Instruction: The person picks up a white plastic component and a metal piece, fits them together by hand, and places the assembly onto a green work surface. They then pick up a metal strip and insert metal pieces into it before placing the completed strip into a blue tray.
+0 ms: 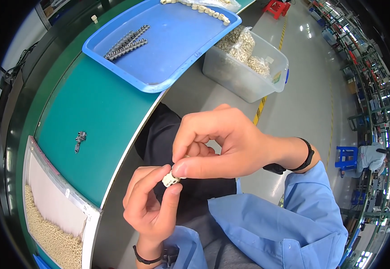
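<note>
A small cream-coloured block with dark openings is pinched between the thumb and forefinger of my left hand, above my lap. My right hand comes in from the right, with its thumb and forefinger closed at the block's upper end. Whatever sits between those right fingertips is hidden. On the green table to the left lies a small cluster of dark metal pieces. Further away, a blue tray holds dark metal strips and a row of cream pieces along its far edge.
A white-framed tray with many cream pieces stands at the table's near left. Beyond the table edge, a clear plastic bin contains bags of cream pieces. A red stool, a blue stool and a person are farther off.
</note>
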`<state>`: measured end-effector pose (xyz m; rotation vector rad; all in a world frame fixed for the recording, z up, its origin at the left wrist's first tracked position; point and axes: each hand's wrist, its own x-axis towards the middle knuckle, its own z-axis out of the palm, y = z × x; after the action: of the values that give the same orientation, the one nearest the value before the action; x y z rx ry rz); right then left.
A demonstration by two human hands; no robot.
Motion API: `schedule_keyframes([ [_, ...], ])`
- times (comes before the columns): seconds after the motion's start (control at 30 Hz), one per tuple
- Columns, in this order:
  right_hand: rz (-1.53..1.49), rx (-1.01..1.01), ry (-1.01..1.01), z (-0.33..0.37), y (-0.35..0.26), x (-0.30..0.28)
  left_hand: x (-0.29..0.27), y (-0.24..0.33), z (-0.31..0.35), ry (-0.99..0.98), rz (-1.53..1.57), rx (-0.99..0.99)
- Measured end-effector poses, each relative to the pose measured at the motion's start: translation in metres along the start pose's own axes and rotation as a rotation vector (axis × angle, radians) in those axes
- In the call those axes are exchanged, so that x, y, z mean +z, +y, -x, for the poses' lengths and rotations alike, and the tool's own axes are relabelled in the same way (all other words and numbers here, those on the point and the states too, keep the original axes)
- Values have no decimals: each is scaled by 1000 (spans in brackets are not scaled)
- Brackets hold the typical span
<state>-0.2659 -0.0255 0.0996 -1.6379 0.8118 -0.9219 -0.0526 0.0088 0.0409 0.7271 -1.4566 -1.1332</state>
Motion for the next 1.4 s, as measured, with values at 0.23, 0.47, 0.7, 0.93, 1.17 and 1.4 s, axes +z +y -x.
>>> schedule_keyframes([
  [0.23, 108, -98, 7, 5, -2, -1, -3, 1, -1, -61, -12, -13],
  [0.47, 125, -76, -48, 5, -2, -2, -9, -2, -2, -115, 61, -48],
  [0.7, 109, -106, -41, 2, 2, 7, -10, -9, -2, -45, 243, -122],
  [0.93, -60, -86, 55, -6, 21, 17, -11, -18, -4, -7, 208, -114],
  [1.17, -37, -17, -43, -16, 42, 9, -12, -35, -9, 8, 319, -236],
  [1.4, -385, 139, -117, -25, 59, 10, -15, -53, -7, -44, 462, -296],
])
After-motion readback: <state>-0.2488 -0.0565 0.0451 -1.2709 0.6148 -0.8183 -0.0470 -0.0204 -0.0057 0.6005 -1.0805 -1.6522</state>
